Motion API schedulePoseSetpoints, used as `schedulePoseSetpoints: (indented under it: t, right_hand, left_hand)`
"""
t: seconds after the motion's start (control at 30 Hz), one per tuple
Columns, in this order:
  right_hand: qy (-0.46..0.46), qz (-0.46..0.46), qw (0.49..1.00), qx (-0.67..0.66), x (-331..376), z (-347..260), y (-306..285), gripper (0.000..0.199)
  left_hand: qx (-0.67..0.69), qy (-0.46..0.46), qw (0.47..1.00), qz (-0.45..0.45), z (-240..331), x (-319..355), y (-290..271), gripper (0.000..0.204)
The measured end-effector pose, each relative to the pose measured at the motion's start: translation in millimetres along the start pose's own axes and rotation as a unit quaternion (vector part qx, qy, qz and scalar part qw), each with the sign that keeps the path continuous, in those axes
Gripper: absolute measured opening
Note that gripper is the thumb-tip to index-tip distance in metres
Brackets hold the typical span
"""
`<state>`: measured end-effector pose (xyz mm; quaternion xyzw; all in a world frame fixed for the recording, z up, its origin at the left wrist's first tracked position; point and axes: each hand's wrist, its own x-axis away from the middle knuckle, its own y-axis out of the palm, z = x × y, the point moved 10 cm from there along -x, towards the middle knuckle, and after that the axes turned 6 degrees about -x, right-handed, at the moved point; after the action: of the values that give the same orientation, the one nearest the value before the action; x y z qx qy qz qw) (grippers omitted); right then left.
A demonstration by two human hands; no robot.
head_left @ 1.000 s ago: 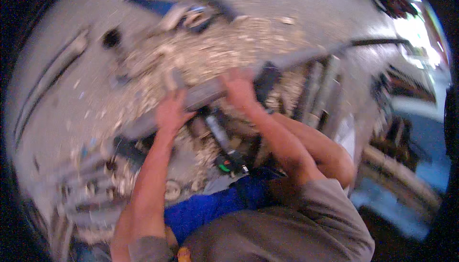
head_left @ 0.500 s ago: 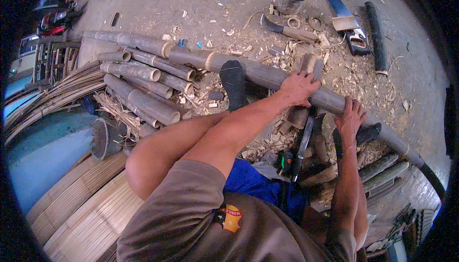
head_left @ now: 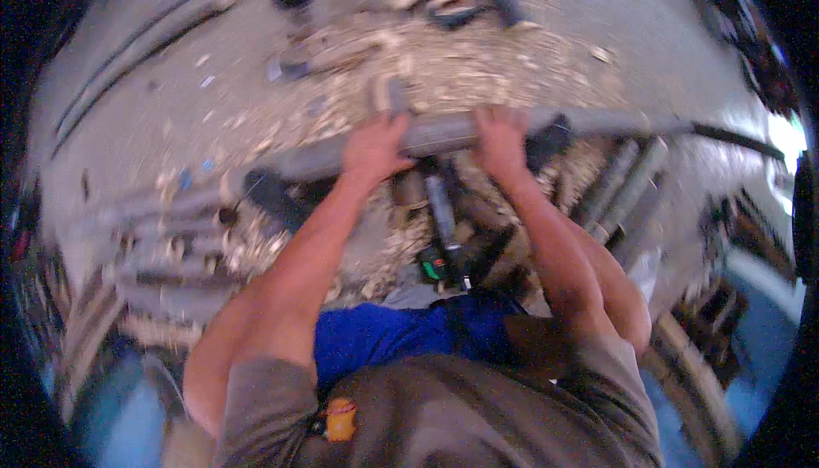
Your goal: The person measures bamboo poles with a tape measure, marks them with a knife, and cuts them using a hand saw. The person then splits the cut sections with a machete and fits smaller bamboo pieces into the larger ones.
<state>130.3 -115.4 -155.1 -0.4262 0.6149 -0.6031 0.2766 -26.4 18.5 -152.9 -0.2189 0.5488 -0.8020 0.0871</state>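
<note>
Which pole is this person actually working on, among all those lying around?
Find the pale patch of wood shavings spread over the grey ground. Along its near edge lies one long grey pole, running left to right across the view. Unlike the shorter poles piled at the right and at the left, it is the one with the left hand and right hand pressed on it.

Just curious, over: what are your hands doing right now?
Left hand and right hand both gripping the grey pole, side by side. Pole lies across the shavings. More poles to the right; nothing blocking.
</note>
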Motion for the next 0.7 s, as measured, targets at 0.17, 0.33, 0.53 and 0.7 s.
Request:
schedulePoseSetpoints:
  t: [0.17,0.33,0.53,0.7]
  right_hand:
    - [-0.030,0.016,0.999,-0.016,-4,-8,0,0.069]
    - [-0.030,0.018,0.999,0.001,-3,-12,7,0.076]
    - [-0.034,-0.034,0.999,-0.009,-14,-23,10,0.086]
    - [-0.034,-0.016,0.999,-0.006,-13,-25,4,0.086]
  left_hand:
    - [-0.048,-0.036,0.998,-0.006,1,-1,4,0.086]
    - [-0.090,-0.030,0.995,-0.005,-7,2,13,0.088]
    - [-0.060,-0.038,0.997,-0.041,-14,-2,8,0.091]
    - [-0.058,-0.039,0.997,-0.046,-18,-3,12,0.092]
